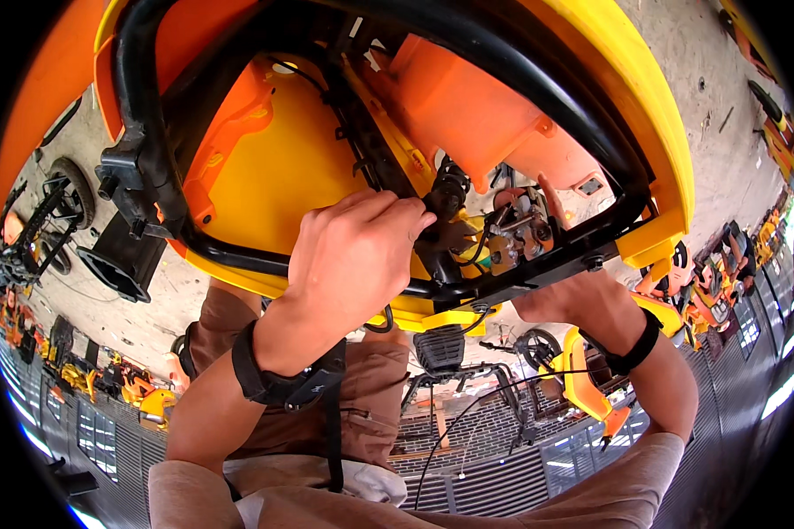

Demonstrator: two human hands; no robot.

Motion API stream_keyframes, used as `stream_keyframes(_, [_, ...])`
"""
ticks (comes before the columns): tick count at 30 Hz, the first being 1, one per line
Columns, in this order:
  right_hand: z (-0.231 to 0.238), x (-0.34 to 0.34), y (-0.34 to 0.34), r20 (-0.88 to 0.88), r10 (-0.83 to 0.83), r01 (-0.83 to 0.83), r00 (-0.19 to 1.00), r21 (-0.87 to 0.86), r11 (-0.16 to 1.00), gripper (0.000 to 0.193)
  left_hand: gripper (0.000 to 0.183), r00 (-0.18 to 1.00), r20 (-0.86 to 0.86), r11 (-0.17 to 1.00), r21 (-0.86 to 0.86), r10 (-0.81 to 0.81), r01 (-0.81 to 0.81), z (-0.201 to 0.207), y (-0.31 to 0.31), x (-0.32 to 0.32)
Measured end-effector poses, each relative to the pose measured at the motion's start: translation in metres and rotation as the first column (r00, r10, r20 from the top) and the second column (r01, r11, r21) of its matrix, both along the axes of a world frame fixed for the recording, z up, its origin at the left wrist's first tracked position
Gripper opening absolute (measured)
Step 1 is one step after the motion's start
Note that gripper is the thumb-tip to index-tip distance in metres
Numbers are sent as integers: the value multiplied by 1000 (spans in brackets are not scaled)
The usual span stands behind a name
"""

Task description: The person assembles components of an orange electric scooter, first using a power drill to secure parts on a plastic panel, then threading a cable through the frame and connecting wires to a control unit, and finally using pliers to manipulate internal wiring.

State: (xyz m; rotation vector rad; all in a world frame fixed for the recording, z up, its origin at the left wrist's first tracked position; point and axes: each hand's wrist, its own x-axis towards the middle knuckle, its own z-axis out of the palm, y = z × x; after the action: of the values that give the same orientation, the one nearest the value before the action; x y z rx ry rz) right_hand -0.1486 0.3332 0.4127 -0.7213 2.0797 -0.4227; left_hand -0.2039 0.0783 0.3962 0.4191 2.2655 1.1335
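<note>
A vehicle body of yellow and orange plastic panels on a black tube frame fills the upper middle. My left hand is closed over the frame's lower bar, fingers curled; what they grip is hidden beneath them. Just beyond its thumb stands a ribbed black rubber boot. My right hand reaches under the frame from the right and cups a small metal carburetor. One of its fingers shows straight beside that part; the others are hidden. A thin black cable loops between the boot and the carburetor.
An orange moulded tank or housing fills the frame's right side. A black box-shaped part sits left of the frame. Wheeled black frames stand on the concrete floor at far left. Yellow-and-orange vehicles line the right side.
</note>
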Motion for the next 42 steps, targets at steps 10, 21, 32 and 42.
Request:
stream_keyframes(10, [-5,25,6,-204,84,-93,975,-36,995,51,7,997,-82,1000,-25,-7,5,0,2,1])
stream_keyframes(21, [8,-20,-5,-400,29,-118,916,-199,973,41,8,991,-132,1000,3,24,-23,1,2,1])
stream_keyframes(32, [2,11,4,-400,14,-34,916,-43,998,42,10,983,-180,999,29,41,-36,1,0,1])
stream_keyframes(42, [-11,15,-19,-209,-270,282,940,30,959,44,9,976,-209,998,53,54,-44,-2,-1,5])
